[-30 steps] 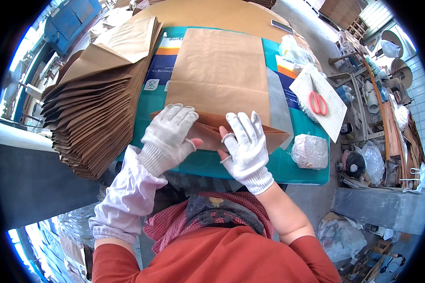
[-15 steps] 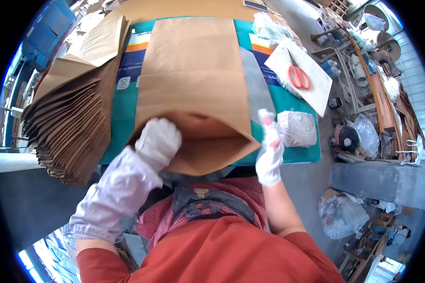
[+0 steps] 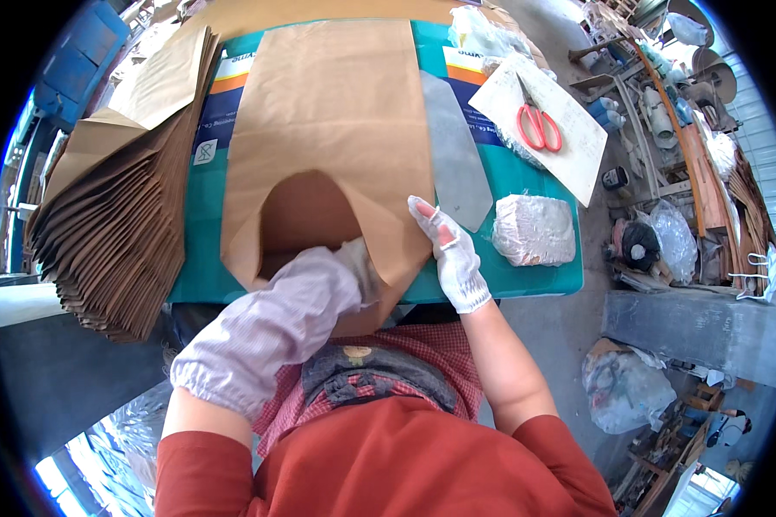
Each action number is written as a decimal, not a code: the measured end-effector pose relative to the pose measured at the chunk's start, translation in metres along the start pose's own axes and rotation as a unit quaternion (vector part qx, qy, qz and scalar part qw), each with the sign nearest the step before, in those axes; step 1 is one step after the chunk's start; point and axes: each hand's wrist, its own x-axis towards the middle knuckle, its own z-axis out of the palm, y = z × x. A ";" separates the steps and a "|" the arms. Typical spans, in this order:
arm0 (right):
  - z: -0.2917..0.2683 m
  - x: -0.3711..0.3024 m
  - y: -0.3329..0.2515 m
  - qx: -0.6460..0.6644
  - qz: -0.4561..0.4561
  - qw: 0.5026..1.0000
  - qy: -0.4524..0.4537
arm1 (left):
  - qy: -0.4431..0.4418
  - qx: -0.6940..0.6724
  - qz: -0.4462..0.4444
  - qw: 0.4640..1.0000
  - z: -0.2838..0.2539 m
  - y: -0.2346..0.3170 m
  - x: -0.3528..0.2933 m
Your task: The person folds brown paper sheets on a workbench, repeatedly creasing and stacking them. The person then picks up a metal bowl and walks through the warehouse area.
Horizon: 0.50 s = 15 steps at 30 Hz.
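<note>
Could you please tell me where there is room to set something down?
Bare teal mat shows between the bag stack and opened paper bag, and narrowly between the grey sheet and wrapped bundle. It is crowded by the scissors and white board.

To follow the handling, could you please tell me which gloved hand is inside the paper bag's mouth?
The left hand, with the pale sleeve cover, reaches into the open brown paper bag; the bare-forearmed right hand is outside, beside it.

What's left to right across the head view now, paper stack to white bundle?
Paper stack → paper bag → right hand → white bundle. Left out for overlap: left hand, scissors.
</note>
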 end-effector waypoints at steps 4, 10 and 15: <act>0.018 0.006 -0.019 -0.408 -0.110 0.903 -0.074 | -0.016 -0.029 -0.018 0.999 -0.008 -0.013 0.004; 0.038 0.008 -0.007 -0.607 -0.167 0.775 -0.057 | -0.007 0.178 -0.058 0.982 -0.026 -0.082 0.015; 0.046 0.011 -0.003 -0.622 -0.151 0.767 -0.035 | 0.086 0.166 -0.151 0.971 -0.002 -0.087 0.027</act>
